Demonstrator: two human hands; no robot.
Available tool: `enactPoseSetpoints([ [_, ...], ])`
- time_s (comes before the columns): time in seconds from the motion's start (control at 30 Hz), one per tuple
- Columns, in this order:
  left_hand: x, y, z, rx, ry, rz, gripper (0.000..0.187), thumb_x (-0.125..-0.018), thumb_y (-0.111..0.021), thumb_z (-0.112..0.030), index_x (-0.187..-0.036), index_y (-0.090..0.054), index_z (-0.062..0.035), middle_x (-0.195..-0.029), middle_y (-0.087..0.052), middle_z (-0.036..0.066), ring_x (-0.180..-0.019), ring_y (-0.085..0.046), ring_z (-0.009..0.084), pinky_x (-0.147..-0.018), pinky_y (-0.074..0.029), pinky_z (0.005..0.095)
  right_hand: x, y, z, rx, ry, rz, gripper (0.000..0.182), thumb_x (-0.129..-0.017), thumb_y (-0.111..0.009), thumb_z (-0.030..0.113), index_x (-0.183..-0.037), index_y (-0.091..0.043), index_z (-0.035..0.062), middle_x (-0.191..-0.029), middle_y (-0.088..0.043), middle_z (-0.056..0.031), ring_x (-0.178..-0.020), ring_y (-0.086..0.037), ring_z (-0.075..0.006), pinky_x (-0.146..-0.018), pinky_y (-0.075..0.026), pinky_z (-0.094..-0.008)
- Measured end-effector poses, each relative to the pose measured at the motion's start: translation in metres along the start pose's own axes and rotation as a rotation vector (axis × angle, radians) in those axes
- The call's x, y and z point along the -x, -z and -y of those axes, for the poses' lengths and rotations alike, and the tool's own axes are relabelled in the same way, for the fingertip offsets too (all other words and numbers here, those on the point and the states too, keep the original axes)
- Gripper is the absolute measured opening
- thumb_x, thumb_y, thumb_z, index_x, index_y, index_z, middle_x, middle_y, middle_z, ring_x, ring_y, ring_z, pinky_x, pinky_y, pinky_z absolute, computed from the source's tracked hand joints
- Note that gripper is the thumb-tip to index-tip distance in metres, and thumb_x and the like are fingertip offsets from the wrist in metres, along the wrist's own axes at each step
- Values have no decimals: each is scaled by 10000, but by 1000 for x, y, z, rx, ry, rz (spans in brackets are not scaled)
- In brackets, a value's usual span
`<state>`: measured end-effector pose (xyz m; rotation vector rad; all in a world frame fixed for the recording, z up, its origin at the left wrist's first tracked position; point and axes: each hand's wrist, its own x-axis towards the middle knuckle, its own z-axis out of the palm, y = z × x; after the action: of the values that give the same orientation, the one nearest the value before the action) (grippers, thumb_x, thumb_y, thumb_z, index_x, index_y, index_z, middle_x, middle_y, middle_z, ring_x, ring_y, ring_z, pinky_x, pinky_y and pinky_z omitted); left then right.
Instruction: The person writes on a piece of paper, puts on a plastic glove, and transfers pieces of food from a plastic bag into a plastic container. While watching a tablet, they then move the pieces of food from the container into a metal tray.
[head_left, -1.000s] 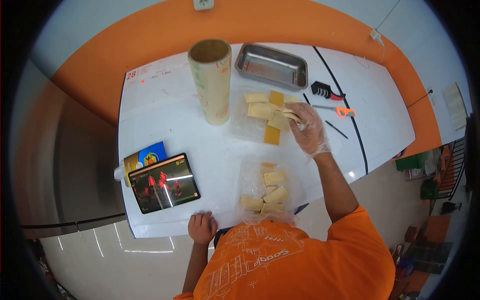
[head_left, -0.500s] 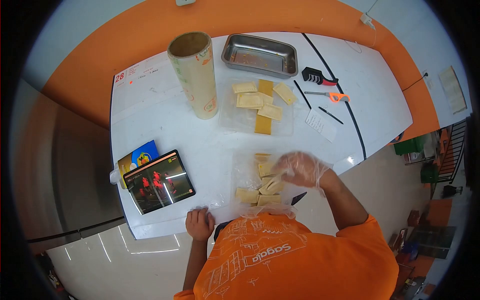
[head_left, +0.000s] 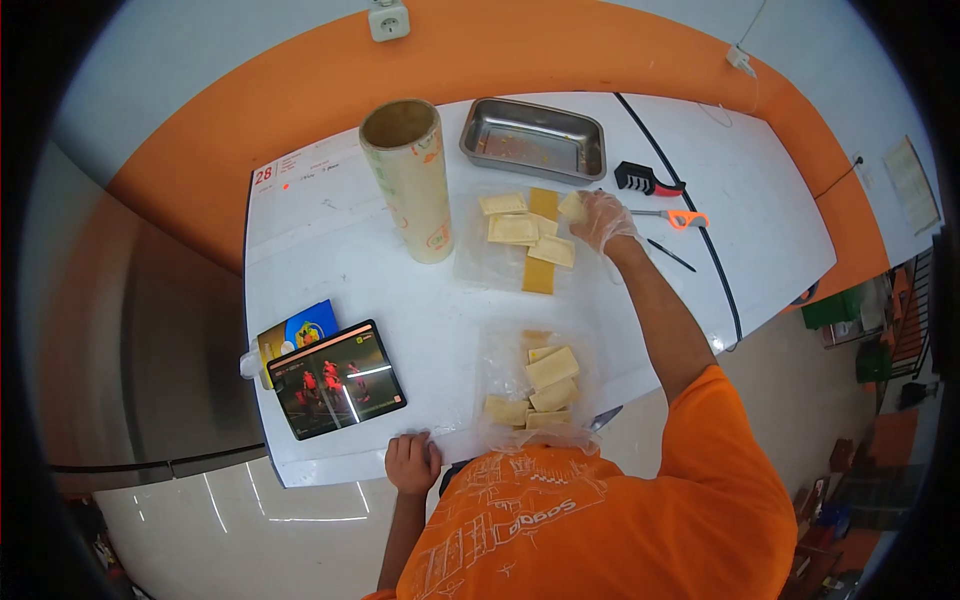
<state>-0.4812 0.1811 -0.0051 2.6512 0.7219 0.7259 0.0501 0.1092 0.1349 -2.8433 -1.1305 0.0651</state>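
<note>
My right hand (head_left: 603, 218), in a clear plastic glove, reaches to the far plastic bag (head_left: 480, 262). Its fingers are closed on the edge of a pale rectangular pastry (head_left: 571, 207) at the bag's right side. Beside it, more pastries (head_left: 513, 229) overlap on a tan strip (head_left: 539, 277) on that bag. Closer to my body, a second plastic bag (head_left: 503, 350) bears several similar pastries (head_left: 552, 369). My left hand (head_left: 412, 462) is bare and rests at the table's near edge, fingers curled with nothing visible in them.
A tall wrap roll (head_left: 410, 190) stands left of the far bag. Behind are a metal tray (head_left: 535, 140) and a knife sharpener (head_left: 645, 180); an orange-handled tool (head_left: 687, 219) and black pen (head_left: 672, 255) lie right. A tablet (head_left: 338, 380) leans on a blue-and-yellow packet (head_left: 312, 325).
My right hand has moved from the near bag to the far one and grips a pastry there. A pastry now lies across the near pile. My left hand stays at the table edge.
</note>
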Motion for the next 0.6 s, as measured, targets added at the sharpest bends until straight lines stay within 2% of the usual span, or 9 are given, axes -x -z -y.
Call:
enactPoseSetpoints([
  [0.07, 0, 0, 0, 7, 1, -10, 208, -804, -713, -113, -1005, -690, -62, -896, -630, 113, -819, -603, 323, -708, -495, 434, 4, 5, -2, -14, -33, -22, 576, -895, -719, 255, -1404, -588, 20, -1222, -701, -177, -1153, -672, -325, -1036, -530, -389],
  [0.1, -1, 0, -1, 17, -3, -15, 206, -802, -705, -112, -999, -686, -56, -886, -629, 121, -815, -601, 327, -707, -493, 435, 7, 3, -8, -11, -28, -25, 576, -895, -719, 255, -1404, -588, 20, -1222, -701, -177, -1153, -672, -325, -1036, -530, -389],
  [0.17, -2, 0, -1, 17, -2, -18, 205, -801, -704, -111, -998, -688, -56, -884, -629, 121, -813, -600, 327, -706, -493, 436, 16, -4, -21, -951, -81, 43, 532, -883, -716, 239, -1374, -631, 52, -1238, -699, -129, -1115, -688, -225, -1006, -538, -344],
  [0.23, -2, 0, 0, 24, -10, -15, 205, -800, -703, -110, -997, -690, -56, -882, -628, 120, -811, -600, 327, -705, -493, 436, 47, 16, -8, -1650, -65, 234, 535, -901, -733, 220, -1369, -613, -10, -1206, -705, -104, -1088, -684, -183, -982, -544, -328],
  [0.3, -1, -1, 0, 3, -1, -1, 219, -795, -722, -113, -1008, -698, -69, -897, -630, 101, -807, -606, 313, -708, -503, 427, 79, 33, 6, -1921, 72, 322, 557, -904, -763, 218, -1366, -594, -42, -1211, -704, -108, -1109, -685, -196, -978, -553, -359],
  [0.33, -1, -1, 1, 11, -8, 4, 219, -795, -722, -113, -1008, -698, -69, -897, -630, 101, -807, -606, 313, -708, -503, 427, 92, 40, 13, -1919, 63, 312, 557, -904, -763, 218, -1366, -594, -42, -1211, -704, -108, -1109, -685, -196, -978, -553, -359],
  [0.4, 0, -1, 1, -11, 1, 10, 214, -797, -718, -114, -1006, -703, -70, -898, -631, 101, -806, -606, 312, -705, -504, 427, 115, 50, 23, -2068, 278, 425, 659, -857, -827, 256, -1397, -576, -25, -1221, -700, -119, -1126, -682, -202, -990, -558, -373],
  [0.43, 0, -1, 1, -6, -7, 18, 214, -797, -718, -114, -1006, -703, -70, -898, -631, 101, -806, -606, 312, -705, -504, 427, 123, 52, 25, -2070, 268, 414, 659, -857, -827, 256, -1397, -576, -25, -1221, -700, -119, -1126, -682, -202, -990, -558, -373],
  [0.6, -1, -1, 0, -5, 1, 3, 209, -799, -716, -113, -1003, -707, -69, -898, -636, 104, -806, -608, 311, -702, -503, 424, 156, 69, 38, -1652, 253, 562, 780, -773, -882, 298, -1401, -574, -47, -1260, -691, -154, -1172, -680, -248, -1016, -548, -375],
])
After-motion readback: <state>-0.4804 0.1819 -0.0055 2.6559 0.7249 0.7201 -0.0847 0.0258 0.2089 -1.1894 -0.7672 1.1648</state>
